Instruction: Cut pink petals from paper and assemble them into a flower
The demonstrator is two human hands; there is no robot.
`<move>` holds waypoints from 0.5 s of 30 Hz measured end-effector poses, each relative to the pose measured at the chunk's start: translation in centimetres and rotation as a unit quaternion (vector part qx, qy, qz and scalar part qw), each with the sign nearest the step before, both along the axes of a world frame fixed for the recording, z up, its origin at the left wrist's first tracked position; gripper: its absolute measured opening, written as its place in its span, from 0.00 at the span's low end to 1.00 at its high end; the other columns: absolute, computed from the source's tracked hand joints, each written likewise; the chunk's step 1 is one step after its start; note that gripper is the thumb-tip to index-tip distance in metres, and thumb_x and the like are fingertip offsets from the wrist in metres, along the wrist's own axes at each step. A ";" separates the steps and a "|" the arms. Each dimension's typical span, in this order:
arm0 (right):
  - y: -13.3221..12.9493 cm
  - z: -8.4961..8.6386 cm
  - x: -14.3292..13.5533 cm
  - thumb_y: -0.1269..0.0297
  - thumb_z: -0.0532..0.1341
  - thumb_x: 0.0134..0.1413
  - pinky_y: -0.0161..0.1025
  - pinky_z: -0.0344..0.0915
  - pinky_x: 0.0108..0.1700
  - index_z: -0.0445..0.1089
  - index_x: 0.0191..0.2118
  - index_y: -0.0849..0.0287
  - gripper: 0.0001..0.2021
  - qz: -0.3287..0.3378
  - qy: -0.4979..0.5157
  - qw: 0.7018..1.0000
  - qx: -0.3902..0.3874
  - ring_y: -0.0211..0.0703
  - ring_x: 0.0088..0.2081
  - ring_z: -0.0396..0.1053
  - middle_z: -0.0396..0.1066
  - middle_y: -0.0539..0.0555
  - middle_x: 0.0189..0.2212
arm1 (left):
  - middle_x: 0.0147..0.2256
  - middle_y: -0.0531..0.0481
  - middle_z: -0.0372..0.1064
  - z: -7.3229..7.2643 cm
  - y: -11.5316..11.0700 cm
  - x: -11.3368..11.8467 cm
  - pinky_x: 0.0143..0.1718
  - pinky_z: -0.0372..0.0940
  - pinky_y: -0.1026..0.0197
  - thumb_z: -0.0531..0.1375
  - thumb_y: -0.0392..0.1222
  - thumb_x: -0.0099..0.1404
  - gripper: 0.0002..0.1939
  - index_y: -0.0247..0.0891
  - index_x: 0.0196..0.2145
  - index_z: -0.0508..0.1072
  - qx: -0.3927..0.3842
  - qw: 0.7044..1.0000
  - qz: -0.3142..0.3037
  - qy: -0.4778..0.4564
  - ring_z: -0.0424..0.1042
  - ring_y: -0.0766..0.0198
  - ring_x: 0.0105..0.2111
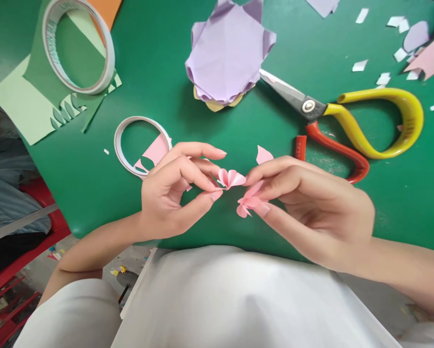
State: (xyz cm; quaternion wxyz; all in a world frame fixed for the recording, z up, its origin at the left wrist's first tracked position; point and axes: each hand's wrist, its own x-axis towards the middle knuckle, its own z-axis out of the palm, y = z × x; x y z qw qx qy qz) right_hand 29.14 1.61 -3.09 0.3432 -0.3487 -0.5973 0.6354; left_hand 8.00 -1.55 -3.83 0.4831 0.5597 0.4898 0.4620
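Left hand (173,198) pinches a pink petal cluster (233,178); right hand (318,208) pinches a pink paper flower (249,202), apparently just beside it.

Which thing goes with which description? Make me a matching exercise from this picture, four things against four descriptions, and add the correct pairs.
Things
1. Left hand
2. Scissors
3. Larger white ring
4. Purple paper piece

Descriptions
A. Lying over green paper
B. With yellow paper showing at its lower edge
C. Pinching a pink petal piece between thumb and finger
D. With one yellow handle and one red handle

Pairs: 1-C, 2-D, 3-A, 4-B
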 end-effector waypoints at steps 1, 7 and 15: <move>0.0 0.0 0.0 0.80 0.64 0.57 0.37 0.79 0.32 0.73 0.37 0.56 0.10 -0.002 0.020 0.999 -0.026 0.41 0.35 0.77 0.73 0.55 0.37 | 0.49 0.46 0.74 0.0 0.0 0.0 0.40 0.79 0.55 0.67 0.37 0.65 0.06 0.41 0.33 0.73 -0.004 1.000 -0.003 -0.002 0.79 0.63 0.37; 0.1 0.0 -0.1 0.80 0.64 0.57 0.34 0.78 0.30 0.74 0.35 0.59 0.08 -0.015 0.078 0.991 -0.103 0.38 0.33 0.77 0.74 0.53 0.35 | 0.43 0.48 0.76 -0.1 0.1 0.0 0.38 0.77 0.55 0.65 0.33 0.65 0.08 0.42 0.31 0.71 0.008 0.999 -0.036 0.005 0.78 0.62 0.38; 0.3 -0.4 0.0 0.81 0.62 0.57 0.37 0.80 0.37 0.74 0.35 0.60 0.09 -0.022 0.089 0.993 -0.070 0.39 0.34 0.78 0.76 0.54 0.35 | 0.37 0.50 0.78 -0.1 0.1 0.3 0.42 0.76 0.56 0.66 0.31 0.65 0.08 0.42 0.36 0.73 0.000 0.999 -0.037 0.003 0.79 0.63 0.37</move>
